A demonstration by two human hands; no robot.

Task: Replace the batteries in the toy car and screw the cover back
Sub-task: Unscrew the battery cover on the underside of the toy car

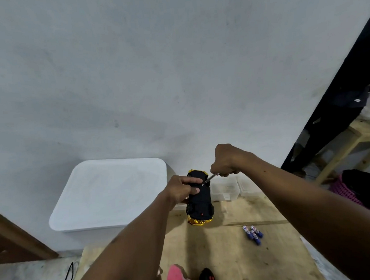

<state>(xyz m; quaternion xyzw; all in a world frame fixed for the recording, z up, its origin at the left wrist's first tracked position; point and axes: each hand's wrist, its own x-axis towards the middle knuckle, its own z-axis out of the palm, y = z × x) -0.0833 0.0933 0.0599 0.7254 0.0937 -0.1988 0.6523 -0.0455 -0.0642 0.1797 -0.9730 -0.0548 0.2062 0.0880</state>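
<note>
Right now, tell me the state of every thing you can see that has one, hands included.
toy car, flipped underside up, held by the left hand.
left hand, grip curled round the toy car's side.
right hand, grip curled round the screwdriver handle.
screwdriver, slanted, tip against the toy car's underside.
batteries, loose, lying together on the wooden board, outside the toy car.
white bin, closed.

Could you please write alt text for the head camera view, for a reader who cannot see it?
A person's left hand grips an upturned gold toy car while the right hand holds a screwdriver to its black underside. Blue batteries lie on the wooden table to its right.
</note>
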